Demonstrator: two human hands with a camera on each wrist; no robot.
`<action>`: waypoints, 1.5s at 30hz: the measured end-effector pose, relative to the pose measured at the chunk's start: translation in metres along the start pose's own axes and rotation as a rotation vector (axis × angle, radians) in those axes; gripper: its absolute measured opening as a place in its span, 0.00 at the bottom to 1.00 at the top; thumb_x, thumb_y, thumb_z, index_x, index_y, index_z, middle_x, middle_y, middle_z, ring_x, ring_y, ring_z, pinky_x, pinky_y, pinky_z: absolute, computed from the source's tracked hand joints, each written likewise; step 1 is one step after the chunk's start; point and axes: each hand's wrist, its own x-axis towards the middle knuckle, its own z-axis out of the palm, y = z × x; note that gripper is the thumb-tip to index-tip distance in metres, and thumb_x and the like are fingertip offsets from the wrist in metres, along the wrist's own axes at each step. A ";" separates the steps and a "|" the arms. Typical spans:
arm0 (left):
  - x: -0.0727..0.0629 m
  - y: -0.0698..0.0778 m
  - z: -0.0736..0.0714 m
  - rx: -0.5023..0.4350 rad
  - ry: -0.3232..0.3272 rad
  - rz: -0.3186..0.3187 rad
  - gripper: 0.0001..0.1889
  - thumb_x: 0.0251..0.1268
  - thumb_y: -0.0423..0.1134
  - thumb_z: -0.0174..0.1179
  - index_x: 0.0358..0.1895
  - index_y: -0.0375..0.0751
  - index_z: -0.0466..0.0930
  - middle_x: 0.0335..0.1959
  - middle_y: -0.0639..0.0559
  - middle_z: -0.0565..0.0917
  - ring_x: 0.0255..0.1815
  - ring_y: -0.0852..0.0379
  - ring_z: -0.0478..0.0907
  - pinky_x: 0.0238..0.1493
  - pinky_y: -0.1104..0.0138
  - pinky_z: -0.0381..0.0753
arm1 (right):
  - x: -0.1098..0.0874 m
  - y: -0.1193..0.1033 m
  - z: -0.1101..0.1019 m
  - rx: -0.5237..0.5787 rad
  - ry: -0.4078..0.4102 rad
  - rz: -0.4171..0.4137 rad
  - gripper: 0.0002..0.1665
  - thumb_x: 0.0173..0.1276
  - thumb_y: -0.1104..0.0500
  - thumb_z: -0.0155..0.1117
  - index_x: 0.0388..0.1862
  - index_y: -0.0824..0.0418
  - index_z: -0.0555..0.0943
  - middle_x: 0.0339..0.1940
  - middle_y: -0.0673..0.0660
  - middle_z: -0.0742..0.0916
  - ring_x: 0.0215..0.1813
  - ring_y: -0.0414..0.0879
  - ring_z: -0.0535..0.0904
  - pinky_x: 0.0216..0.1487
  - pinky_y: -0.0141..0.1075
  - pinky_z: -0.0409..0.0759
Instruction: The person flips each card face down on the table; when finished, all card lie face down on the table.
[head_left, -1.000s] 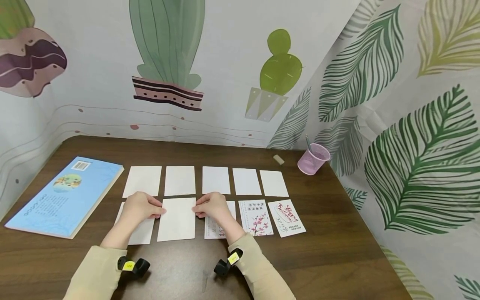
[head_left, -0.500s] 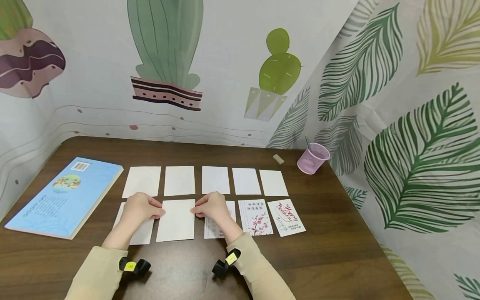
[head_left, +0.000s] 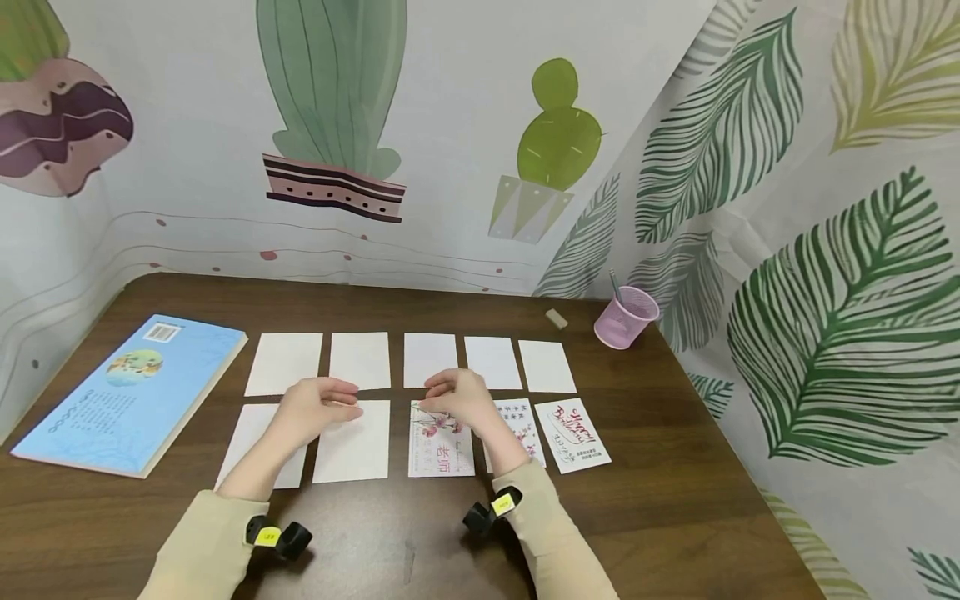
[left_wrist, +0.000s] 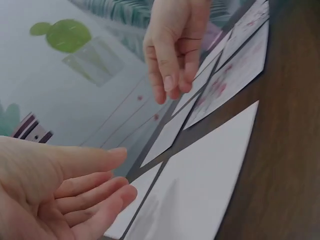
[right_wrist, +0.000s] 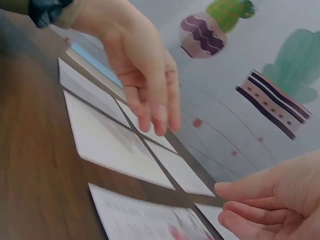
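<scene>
My left hand point(head_left: 311, 412) hovers above the blank white card point(head_left: 352, 454) second from the left in the near row. Its fingers are relaxed, with a gap between thumb and fingertips in the left wrist view. Over the top of the flower-printed card point(head_left: 442, 454) with pink characters, my right hand point(head_left: 465, 400) hangs with loose fingers and nothing held. Part of a plum-blossom card point(head_left: 521, 417) is hidden by the right wrist. To its right lies a card with red "Happy Birthday" lettering point(head_left: 572, 433). Another blank card point(head_left: 243, 425) lies partly under the left forearm.
Behind is a row of several blank white cards point(head_left: 360, 361). A blue book point(head_left: 127, 400) lies at the left. An eraser point(head_left: 557, 318) and a pink mesh pen cup point(head_left: 627, 318) with a pencil stand at the back right, near the patterned wall covering point(head_left: 450, 125).
Both hands have let go of the blank card's side edges and lifted. The right hand has moved right, uncovering the flower-printed card; the left has shifted slightly right over the blank card.
</scene>
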 end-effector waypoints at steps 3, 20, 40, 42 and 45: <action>0.003 0.007 0.014 -0.032 -0.026 0.017 0.23 0.57 0.37 0.69 0.55 0.28 0.79 0.47 0.37 0.86 0.48 0.42 0.84 0.44 0.55 0.84 | -0.001 0.011 -0.015 -0.016 -0.002 -0.014 0.21 0.56 0.62 0.74 0.49 0.67 0.83 0.38 0.58 0.88 0.37 0.43 0.84 0.40 0.32 0.82; 0.008 0.053 0.067 -0.156 -0.140 -0.010 0.29 0.53 0.36 0.71 0.58 0.25 0.76 0.52 0.33 0.83 0.57 0.39 0.80 0.56 0.52 0.80 | -0.011 0.036 -0.044 -0.146 -0.017 -0.003 0.23 0.54 0.67 0.74 0.51 0.63 0.84 0.46 0.58 0.89 0.43 0.46 0.81 0.47 0.36 0.81; 0.006 0.052 0.073 -0.123 -0.156 -0.008 0.28 0.52 0.34 0.71 0.55 0.20 0.76 0.50 0.29 0.83 0.56 0.37 0.81 0.56 0.52 0.81 | -0.012 0.033 -0.043 -0.281 -0.053 0.000 0.22 0.50 0.64 0.79 0.45 0.63 0.84 0.39 0.56 0.87 0.40 0.45 0.81 0.45 0.36 0.80; 0.005 0.052 0.073 -0.135 -0.161 -0.007 0.29 0.52 0.34 0.71 0.56 0.20 0.76 0.50 0.28 0.83 0.56 0.37 0.81 0.56 0.51 0.80 | -0.014 0.031 -0.043 -0.280 -0.053 0.026 0.20 0.50 0.63 0.79 0.43 0.63 0.83 0.37 0.55 0.87 0.38 0.45 0.80 0.43 0.36 0.80; 0.005 0.051 0.072 -0.153 -0.143 -0.006 0.29 0.52 0.34 0.71 0.56 0.20 0.76 0.50 0.29 0.83 0.56 0.37 0.81 0.56 0.51 0.80 | -0.018 0.027 -0.044 -0.270 -0.062 0.065 0.18 0.48 0.64 0.80 0.38 0.62 0.83 0.32 0.53 0.86 0.35 0.44 0.79 0.39 0.35 0.78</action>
